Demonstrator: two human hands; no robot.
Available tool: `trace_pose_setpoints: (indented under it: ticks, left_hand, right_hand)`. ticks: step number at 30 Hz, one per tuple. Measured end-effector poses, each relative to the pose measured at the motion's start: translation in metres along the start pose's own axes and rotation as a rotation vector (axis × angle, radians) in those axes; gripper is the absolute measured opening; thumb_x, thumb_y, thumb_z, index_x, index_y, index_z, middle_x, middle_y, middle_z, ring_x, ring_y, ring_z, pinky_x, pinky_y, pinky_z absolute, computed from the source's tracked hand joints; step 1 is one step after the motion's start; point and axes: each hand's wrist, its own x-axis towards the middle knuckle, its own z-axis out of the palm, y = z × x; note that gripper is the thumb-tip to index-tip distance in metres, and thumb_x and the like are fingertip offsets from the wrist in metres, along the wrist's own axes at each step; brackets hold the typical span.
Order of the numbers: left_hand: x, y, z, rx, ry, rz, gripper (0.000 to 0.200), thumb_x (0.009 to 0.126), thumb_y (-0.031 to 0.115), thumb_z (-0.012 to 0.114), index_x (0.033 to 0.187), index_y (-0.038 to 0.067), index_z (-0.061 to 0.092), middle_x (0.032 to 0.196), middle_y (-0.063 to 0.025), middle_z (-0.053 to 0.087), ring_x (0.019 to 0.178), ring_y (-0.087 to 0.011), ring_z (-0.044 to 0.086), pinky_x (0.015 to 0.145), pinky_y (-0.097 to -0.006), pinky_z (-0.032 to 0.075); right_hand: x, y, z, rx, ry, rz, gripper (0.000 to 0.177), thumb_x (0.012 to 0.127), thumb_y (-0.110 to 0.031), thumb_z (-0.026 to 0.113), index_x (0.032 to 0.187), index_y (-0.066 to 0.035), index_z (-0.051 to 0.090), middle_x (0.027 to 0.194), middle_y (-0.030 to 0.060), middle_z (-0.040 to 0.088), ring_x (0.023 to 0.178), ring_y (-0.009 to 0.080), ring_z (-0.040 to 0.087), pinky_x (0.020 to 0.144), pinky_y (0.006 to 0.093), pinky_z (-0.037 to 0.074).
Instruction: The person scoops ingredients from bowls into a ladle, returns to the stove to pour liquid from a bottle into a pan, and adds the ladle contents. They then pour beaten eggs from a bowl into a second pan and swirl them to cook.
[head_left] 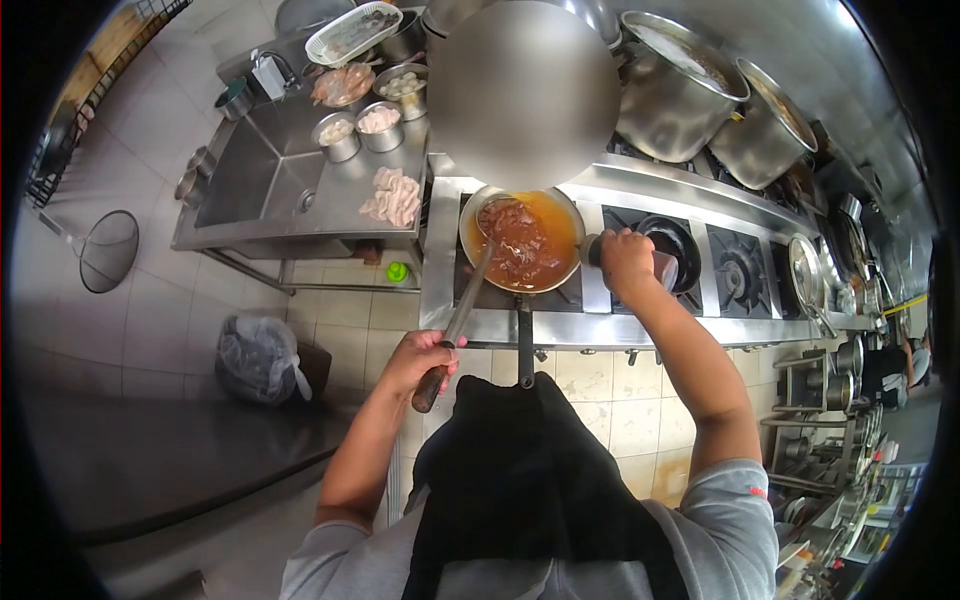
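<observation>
On the stove a pan (572, 268) holds red-brown pieces (520, 240) in orange liquid, and its dark handle points toward me. My left hand (415, 362) is closed around the wooden-ended handle of a ladle (468, 300), whose head dips into the food at the pan's left. At the pan's right rim my right hand (628, 262) grips a container (660, 268), clear at one end and dark at the end by the pan. Its contents are hidden. A black pan (685, 240) stands just right of that hand.
Large steel pots (670, 120) stand at the back right. A bare burner (740, 270) lies farther right. On the left counter (345, 215) are raw pale meat (393, 197), metal bowls and a white basket (352, 35). A bagged bin (258, 360) stands below. Another person (888, 372) is far right.
</observation>
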Motion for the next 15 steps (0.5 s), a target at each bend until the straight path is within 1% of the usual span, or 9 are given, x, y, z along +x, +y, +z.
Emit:
trace_pose_setpoints:
  ticks: [1,5,7,11,13,14,15]
  left_hand:
    - [-0.001,0.001,-0.001,0.036,0.003,0.011,0.029,0.078,0.008,0.063,0.104,-0.004,0.057,0.066,-0.0056,0.057,0.044,-0.0123,0.052,0.042,-0.0247,0.045]
    - [-0.004,0.008,0.006,0.127,0.053,0.027,0.026,0.077,0.005,0.063,0.1,-0.004,0.058,0.066,-0.0047,0.058,0.048,-0.0107,0.054,0.045,-0.0238,0.045]
    - [-0.003,0.008,0.008,0.214,0.113,0.045,0.022,0.077,0.004,0.063,0.096,-0.004,0.059,0.066,-0.0037,0.058,0.054,-0.0094,0.055,0.049,-0.0234,0.045]
    - [-0.004,0.01,0.011,0.231,0.109,0.048,0.02,0.076,0.004,0.063,0.094,-0.004,0.059,0.067,-0.0041,0.058,0.058,-0.0095,0.056,0.052,-0.024,0.045]
    - [-0.003,0.01,0.011,0.333,0.13,0.083,0.016,0.074,0.005,0.063,0.088,-0.003,0.059,0.066,-0.0041,0.059,0.057,-0.0102,0.056,0.053,-0.0254,0.045]
    - [-0.002,0.009,0.011,0.333,0.128,0.084,0.016,0.074,0.005,0.063,0.088,-0.003,0.059,0.066,-0.0041,0.059,0.057,-0.0102,0.056,0.053,-0.0254,0.045]
    - [0.001,0.007,0.01,0.413,0.143,0.109,0.013,0.073,0.005,0.063,0.083,-0.002,0.059,0.065,-0.0041,0.059,0.057,-0.0103,0.056,0.053,-0.0259,0.045]
  right_hand:
    - [0.001,-0.002,0.0,-0.024,-0.005,0.002,0.019,0.082,-0.014,0.057,0.1,-0.008,0.062,0.095,0.0136,0.065,0.088,0.0284,0.067,0.071,0.0438,0.054]
    - [0.002,-0.004,-0.007,-0.04,-0.015,-0.003,0.019,0.083,-0.015,0.057,0.099,-0.007,0.063,0.096,0.0142,0.066,0.088,0.029,0.067,0.071,0.0456,0.054]
    - [0.004,-0.002,-0.012,-0.003,-0.105,0.001,0.027,0.083,-0.02,0.057,0.105,-0.004,0.064,0.102,0.0157,0.066,0.095,0.03,0.065,0.075,0.0494,0.053]
    - [0.005,0.003,-0.012,-0.002,-0.099,0.029,0.026,0.085,-0.019,0.055,0.104,-0.005,0.065,0.103,0.0153,0.066,0.096,0.0292,0.065,0.076,0.0491,0.053]
    - [0.002,0.007,-0.019,0.013,-0.104,0.004,0.026,0.085,-0.019,0.055,0.104,-0.005,0.066,0.104,0.0147,0.067,0.096,0.0281,0.065,0.076,0.0485,0.053]
    - [0.002,0.008,-0.021,0.012,-0.104,0.005,0.026,0.085,-0.019,0.055,0.104,-0.005,0.066,0.104,0.0147,0.067,0.096,0.0281,0.065,0.076,0.0485,0.053]
    - [0.002,0.008,-0.023,0.011,-0.115,0.016,0.026,0.085,-0.019,0.055,0.104,-0.005,0.066,0.104,0.0141,0.067,0.096,0.0274,0.065,0.077,0.0482,0.053]
